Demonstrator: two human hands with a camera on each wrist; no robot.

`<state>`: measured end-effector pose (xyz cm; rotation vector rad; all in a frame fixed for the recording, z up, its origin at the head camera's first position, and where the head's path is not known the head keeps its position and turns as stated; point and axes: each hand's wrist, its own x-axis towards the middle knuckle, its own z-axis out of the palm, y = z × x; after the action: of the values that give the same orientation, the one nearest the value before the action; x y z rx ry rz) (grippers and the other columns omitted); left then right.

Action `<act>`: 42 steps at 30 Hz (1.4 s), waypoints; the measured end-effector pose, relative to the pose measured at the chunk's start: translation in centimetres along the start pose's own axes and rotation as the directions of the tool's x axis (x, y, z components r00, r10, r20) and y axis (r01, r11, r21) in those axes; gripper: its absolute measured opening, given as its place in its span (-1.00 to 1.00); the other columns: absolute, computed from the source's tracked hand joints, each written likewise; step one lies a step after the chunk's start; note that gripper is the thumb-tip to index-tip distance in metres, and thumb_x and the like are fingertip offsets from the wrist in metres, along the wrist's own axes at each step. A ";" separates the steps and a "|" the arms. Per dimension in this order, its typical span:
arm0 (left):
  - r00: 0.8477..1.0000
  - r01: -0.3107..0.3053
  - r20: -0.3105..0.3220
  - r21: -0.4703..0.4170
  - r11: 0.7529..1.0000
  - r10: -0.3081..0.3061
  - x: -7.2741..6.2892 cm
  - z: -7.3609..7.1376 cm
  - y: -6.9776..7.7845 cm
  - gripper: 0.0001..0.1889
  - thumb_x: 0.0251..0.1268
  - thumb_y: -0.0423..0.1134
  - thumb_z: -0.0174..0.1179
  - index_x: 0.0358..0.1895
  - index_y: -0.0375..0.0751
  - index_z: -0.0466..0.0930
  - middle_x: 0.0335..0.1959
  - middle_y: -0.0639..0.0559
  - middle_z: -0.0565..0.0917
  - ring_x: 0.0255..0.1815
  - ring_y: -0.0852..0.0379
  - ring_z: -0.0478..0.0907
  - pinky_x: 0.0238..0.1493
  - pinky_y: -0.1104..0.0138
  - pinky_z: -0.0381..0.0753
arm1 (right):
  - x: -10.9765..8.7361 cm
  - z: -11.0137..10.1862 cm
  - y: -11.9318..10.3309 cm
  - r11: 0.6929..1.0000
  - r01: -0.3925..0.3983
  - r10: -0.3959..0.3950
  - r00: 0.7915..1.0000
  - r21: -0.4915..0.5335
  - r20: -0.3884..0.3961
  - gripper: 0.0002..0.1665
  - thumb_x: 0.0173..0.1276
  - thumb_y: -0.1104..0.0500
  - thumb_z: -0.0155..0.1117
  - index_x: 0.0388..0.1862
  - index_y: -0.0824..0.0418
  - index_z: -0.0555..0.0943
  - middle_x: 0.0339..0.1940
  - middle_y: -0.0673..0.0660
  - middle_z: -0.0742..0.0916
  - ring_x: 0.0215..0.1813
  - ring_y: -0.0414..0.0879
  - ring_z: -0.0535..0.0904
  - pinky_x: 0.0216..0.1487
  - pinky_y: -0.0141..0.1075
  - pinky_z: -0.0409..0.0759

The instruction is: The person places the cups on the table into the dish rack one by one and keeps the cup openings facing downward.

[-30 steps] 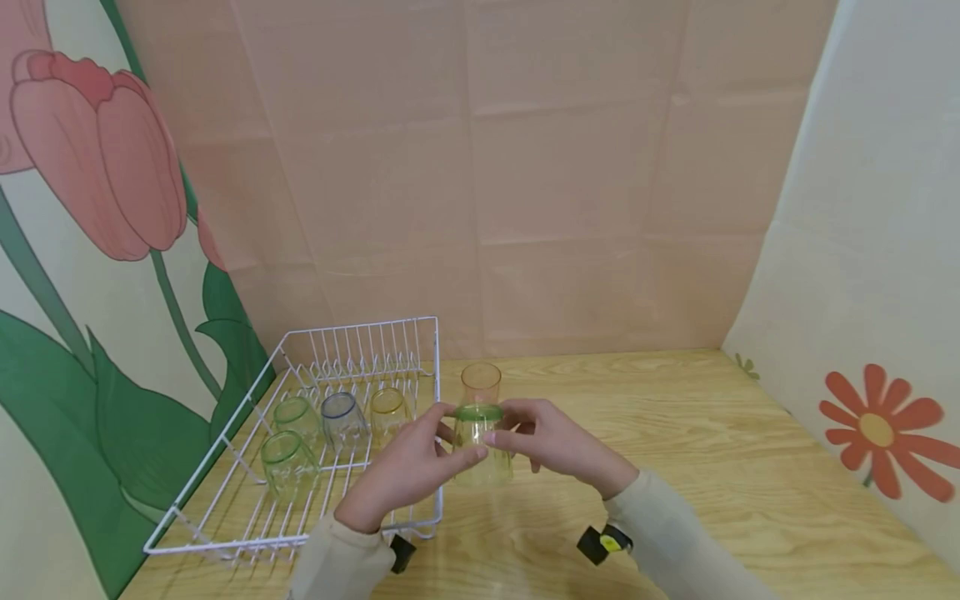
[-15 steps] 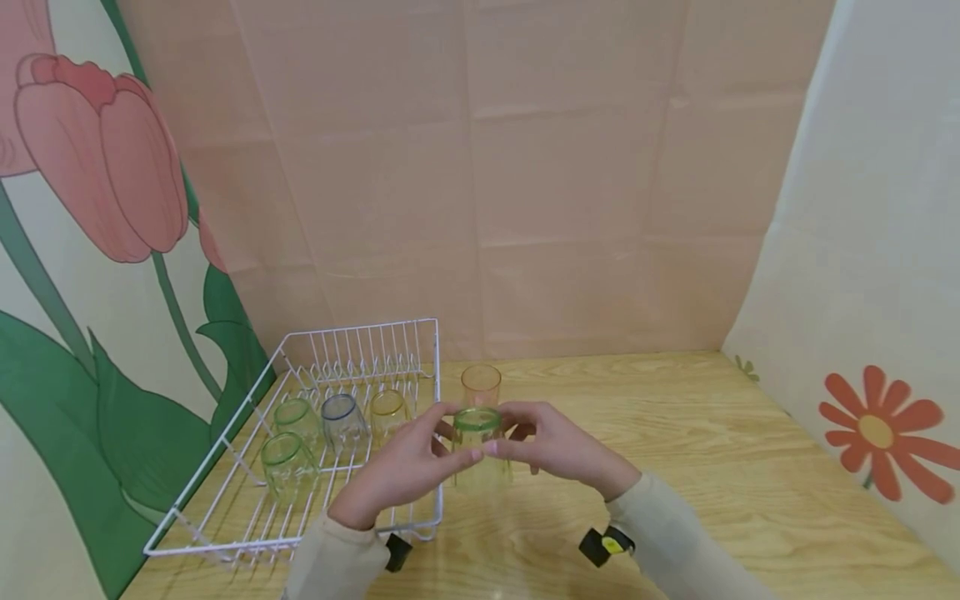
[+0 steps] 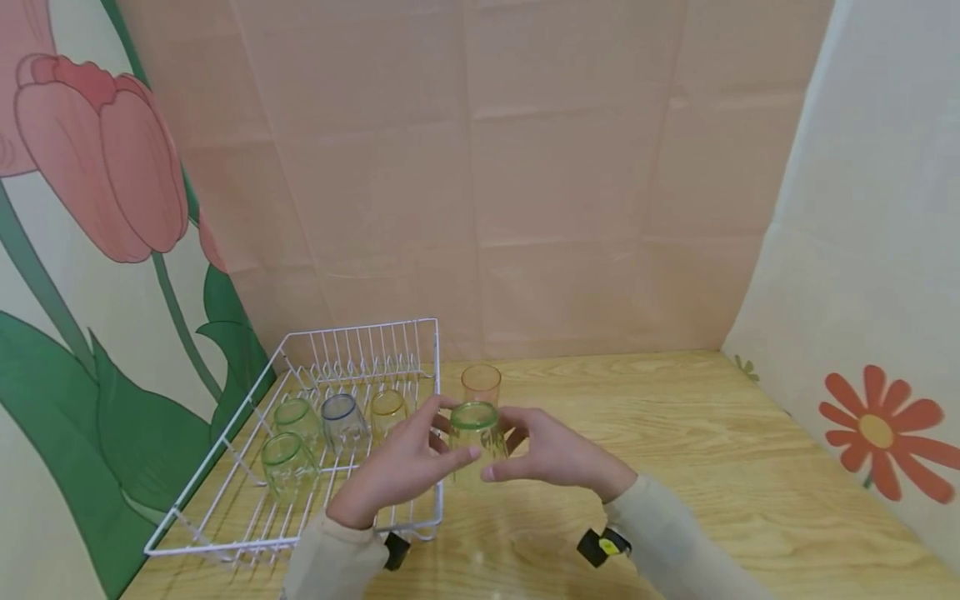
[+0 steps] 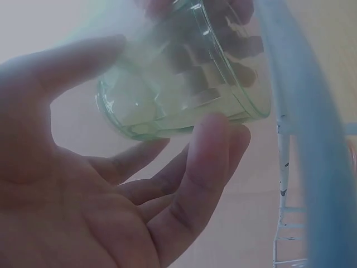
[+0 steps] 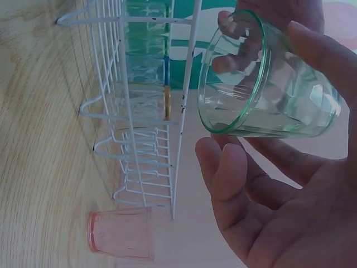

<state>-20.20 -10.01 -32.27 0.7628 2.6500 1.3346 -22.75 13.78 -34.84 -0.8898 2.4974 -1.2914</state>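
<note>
Between both hands, a light green drinking glass (image 3: 480,437) is held mouth down, its thick green base on top in the head view. My left hand (image 3: 408,462) curls round its left side, thumb in front and fingers behind. From the other side my right hand (image 3: 562,450) holds it, thumb low at the front and fingers at the back. In the right wrist view the glass (image 5: 273,84) shows its rim towards the table, with my left fingers seen through it. Behind the held glass stands a pink glass (image 3: 481,383) on the table, mouth up.
A white wire dish rack (image 3: 360,543) stands to the left. In it several glasses rest upside down: a green glass (image 3: 288,467), another behind it, a blue glass (image 3: 345,425) and a yellow glass (image 3: 388,412). The wooden table (image 3: 637,417) extends right, up to the cloth walls.
The held green glass has shifted slightly left. My right thumb has slid from the front of the glass down to its lower right edge; the rack and other glasses have not moved.
</note>
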 end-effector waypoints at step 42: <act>1.000 0.011 -0.006 0.042 0.999 -0.010 0.1 0.9 -0.6 -0.33 0.16 0.20 0.39 0.25 -0.03 0.44 -0.11 0.00 0.66 -0.17 0.07 0.59 -0.33 0.23 0.61 | -0.3 0.3 0.2 0.998 0.028 -0.032 0.998 0.059 0.055 -0.43 0.30 -0.01 0.46 0.25 0.02 0.54 -0.09 -0.03 0.73 -0.07 -0.01 0.63 -0.16 -0.18 0.64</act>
<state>-20.27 -9.62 -33.31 0.7498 2.6904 1.2847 -22.47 13.81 -35.17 -0.9405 2.4004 -1.3218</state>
